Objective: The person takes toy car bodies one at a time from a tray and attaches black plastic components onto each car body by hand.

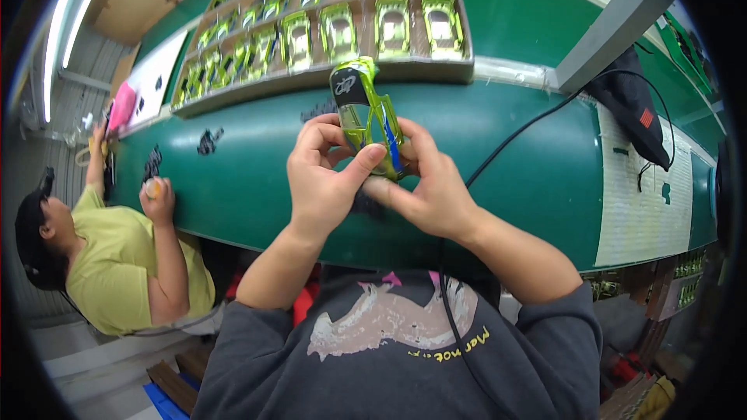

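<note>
Both my hands grip a shiny green toy car body above the green table, its black-panelled end tilted up and away from me. My left hand has its fingers wrapped round the left side, with the thumb pressed across the near part. On the other side my right hand closes on the lower right edge, near a blue stripe. The undersides of the fingers are hidden. Small black parts lie on the table behind my left hand, and other dark pieces show partly below my hands.
Beyond my hands stands a cardboard tray with several green car bodies in compartments. At left sits a co-worker, near black part clusters. A black cable crosses the table; a paper sheet and grey post are at right.
</note>
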Demonstrator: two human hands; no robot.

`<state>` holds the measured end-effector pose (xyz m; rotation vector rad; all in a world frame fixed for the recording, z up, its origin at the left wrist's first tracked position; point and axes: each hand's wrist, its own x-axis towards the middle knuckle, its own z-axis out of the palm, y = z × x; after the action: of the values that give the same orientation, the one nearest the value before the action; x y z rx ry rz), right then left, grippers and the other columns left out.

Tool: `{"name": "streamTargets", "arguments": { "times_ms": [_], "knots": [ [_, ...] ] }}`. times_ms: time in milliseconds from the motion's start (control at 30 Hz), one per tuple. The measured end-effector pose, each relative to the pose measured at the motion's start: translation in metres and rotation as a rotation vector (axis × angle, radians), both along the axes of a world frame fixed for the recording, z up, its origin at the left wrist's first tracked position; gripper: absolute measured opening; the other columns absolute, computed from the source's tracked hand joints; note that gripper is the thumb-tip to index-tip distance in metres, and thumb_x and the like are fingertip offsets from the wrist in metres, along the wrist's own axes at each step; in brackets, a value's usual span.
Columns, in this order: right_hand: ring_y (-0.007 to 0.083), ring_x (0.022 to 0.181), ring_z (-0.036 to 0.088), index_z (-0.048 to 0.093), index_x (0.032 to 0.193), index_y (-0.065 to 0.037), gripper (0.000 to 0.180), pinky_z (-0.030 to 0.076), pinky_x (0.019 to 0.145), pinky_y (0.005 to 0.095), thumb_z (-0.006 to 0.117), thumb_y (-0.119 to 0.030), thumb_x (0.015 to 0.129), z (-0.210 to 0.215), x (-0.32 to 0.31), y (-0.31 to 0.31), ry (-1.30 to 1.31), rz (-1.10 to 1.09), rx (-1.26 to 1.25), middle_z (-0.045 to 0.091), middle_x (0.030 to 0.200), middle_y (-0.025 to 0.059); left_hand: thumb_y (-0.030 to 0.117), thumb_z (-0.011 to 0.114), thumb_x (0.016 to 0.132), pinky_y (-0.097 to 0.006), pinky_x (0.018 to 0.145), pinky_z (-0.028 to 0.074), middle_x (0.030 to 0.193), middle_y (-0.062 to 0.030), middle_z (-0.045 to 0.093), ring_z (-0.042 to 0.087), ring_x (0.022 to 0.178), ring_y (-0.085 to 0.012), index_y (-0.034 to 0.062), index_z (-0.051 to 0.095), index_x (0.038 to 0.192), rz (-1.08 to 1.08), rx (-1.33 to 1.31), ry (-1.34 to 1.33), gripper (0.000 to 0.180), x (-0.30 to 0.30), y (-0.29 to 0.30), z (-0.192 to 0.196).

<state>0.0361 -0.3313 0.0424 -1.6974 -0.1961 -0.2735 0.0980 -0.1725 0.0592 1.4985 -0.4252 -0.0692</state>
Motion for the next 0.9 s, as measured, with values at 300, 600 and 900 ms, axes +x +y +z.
{"name": "streamTargets", "arguments": {
  "times_ms": [300,600,900],
  "knots": [
    [0.0147,0.106,0.061,0.039,0.144,0.002,0.06,0.051,0.092,0.0307,0.067,-0.01,0.091,0.003,0.003,-0.015,0.716,0.915,0.263,0.064,0.118,0.0092,0.006,0.08,0.062,-0.05,0.101,0.043,0.122,-0.0183,0.055,0.054,0.119,-0.0371,0.004,0.042,0.142,-0.228,0.931,-0.757,0.089,-0.046,0.083,0.025],
    [0.0215,0.093,0.068,0.068,0.114,-0.002,0.033,0.054,0.082,0.0349,0.073,-0.017,0.086,0.016,-0.008,-0.008,0.203,0.548,-0.237,0.072,0.099,0.012,-0.004,0.065,0.06,-0.038,0.063,0.047,0.08,-0.0098,0.054,0.055,0.072,-0.0271,-0.0031,0.039,0.144,-0.234,0.929,-0.789,0.089,-0.069,0.077,0.004],
    [0.0317,0.084,0.069,0.069,0.108,0.0,0.026,0.054,0.076,0.0378,0.07,-0.01,0.084,0.019,-0.009,-0.014,0.226,0.716,-0.414,0.071,0.092,0.0174,-0.001,0.069,0.057,-0.037,0.062,0.048,0.079,-0.0109,0.056,0.057,0.073,-0.0271,-0.0064,0.033,0.146,-0.307,0.912,-0.641,0.096,-0.078,0.065,0.007]
  ]
}}
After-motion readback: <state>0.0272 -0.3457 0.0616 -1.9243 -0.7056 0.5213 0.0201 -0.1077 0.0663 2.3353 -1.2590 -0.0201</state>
